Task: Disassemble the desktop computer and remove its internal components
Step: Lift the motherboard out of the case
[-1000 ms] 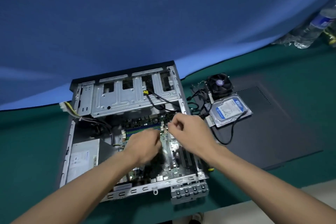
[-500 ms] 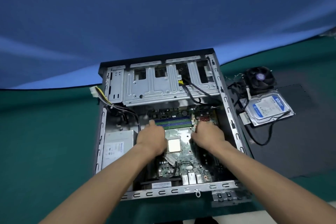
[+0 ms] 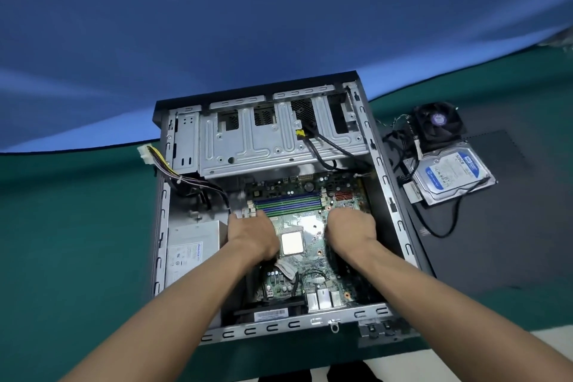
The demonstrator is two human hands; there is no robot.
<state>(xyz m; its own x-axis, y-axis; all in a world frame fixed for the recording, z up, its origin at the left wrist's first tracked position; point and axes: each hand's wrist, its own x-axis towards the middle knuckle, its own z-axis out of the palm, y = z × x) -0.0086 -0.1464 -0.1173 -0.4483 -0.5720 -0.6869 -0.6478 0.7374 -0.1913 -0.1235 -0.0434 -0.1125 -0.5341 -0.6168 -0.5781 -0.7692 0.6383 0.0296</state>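
Head view looks down on two bare forearms reaching into the open computer case (image 3: 400,226), which lies on its side on a green table (image 3: 77,226). Both hands rest knuckles-up on the motherboard (image 3: 310,270), the left hand (image 3: 252,234) at its left edge and the right hand (image 3: 352,226) at its right, with the bare square processor (image 3: 291,242) between them. The fingers of each hand bend down out of sight past the knuckles, so whether they grip the board's edges or only press on it cannot be told. Beyond the fingertips run blue and green memory slots (image 3: 288,203), partly covered by the left hand. A grey power supply (image 3: 192,248) sits just left of the left wrist, its near end hidden by the forearm. Farther back stands the metal drive cage (image 3: 273,139), with black cables (image 3: 328,146) trailing under it. Outside the case, to the right, a hard drive (image 3: 452,175) and a cooler fan (image 3: 437,125) lie on a dark panel (image 3: 496,242), the fan's lower edge overlapping the drive.
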